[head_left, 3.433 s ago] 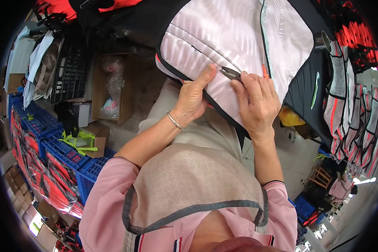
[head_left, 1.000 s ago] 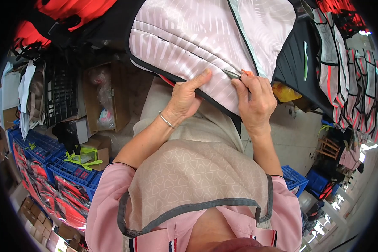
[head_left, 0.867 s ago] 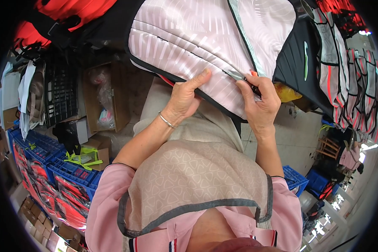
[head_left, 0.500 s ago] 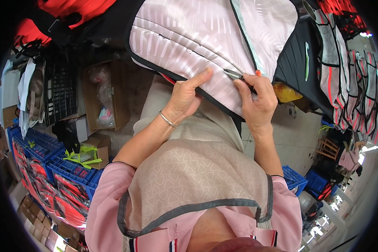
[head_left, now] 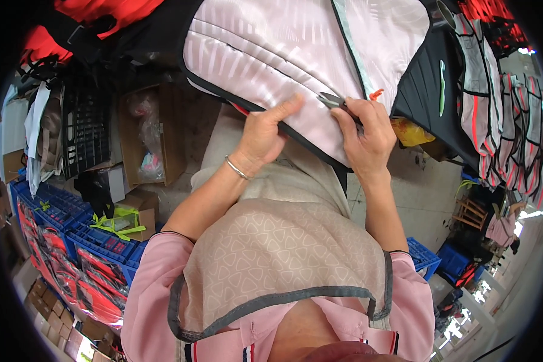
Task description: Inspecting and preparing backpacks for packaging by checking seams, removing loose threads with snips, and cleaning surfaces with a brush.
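Observation:
A pale pink bag panel (head_left: 253, 75) with black binding lies in front of me, a seam running slantwise across it. My left hand (head_left: 266, 134) grips its near edge, thumb on top and fingers hidden underneath. In my right hand (head_left: 368, 130) is a pair of thread snips (head_left: 330, 100), held between thumb and fingers. The blades point left and rest on or just above the fabric by the seam; I cannot tell if they touch it. An orange pull tab (head_left: 376, 95) shows just beyond my right knuckles, at the end of a grey-green strip (head_left: 351, 48).
Beneath the panel, a black surface (head_left: 425, 78) carries a pale green slim tool (head_left: 442, 87). Striped bag pieces (head_left: 476, 90) hang at right. On the left are a cardboard box (head_left: 174, 136), a black crate (head_left: 87, 133) and blue crates (head_left: 102, 244). A yellow bag (head_left: 411, 134) sits near my right hand.
The snips and my right hand have shifted slightly left and up the panel. The orange tab shows more fully now. My left hand keeps its hold, and the panel has moved a little left.

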### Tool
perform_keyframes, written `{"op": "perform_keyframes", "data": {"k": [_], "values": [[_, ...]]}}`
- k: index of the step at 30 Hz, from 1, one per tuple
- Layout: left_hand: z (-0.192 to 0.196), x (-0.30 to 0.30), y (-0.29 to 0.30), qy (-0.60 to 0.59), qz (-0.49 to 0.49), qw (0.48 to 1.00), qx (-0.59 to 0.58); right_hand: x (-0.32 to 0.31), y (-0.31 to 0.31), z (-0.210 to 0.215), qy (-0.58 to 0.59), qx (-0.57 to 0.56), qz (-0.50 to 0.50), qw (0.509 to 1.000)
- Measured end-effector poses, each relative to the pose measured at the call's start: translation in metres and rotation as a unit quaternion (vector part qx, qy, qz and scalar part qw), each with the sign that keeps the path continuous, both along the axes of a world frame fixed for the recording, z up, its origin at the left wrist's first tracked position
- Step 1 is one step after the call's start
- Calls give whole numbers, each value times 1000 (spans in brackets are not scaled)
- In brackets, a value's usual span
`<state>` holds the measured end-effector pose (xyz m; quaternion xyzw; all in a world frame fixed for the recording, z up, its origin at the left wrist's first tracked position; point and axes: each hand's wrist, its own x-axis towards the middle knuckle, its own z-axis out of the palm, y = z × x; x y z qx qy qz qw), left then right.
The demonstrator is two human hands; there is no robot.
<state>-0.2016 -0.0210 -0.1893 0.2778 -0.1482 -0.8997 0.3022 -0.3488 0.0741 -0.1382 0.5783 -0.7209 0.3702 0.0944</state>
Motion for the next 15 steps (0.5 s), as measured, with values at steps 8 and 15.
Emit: {"op": "perform_keyframes", "data": {"k": [8, 15], "values": [[-2, 13, -2, -103, 116, 981, -115, 1, -22, -57, -219, -42, -87, 971], [-14, 1, 7, -141, -41, 980, -137, 2, -24, -54, -320, -53, -43, 945]]}}
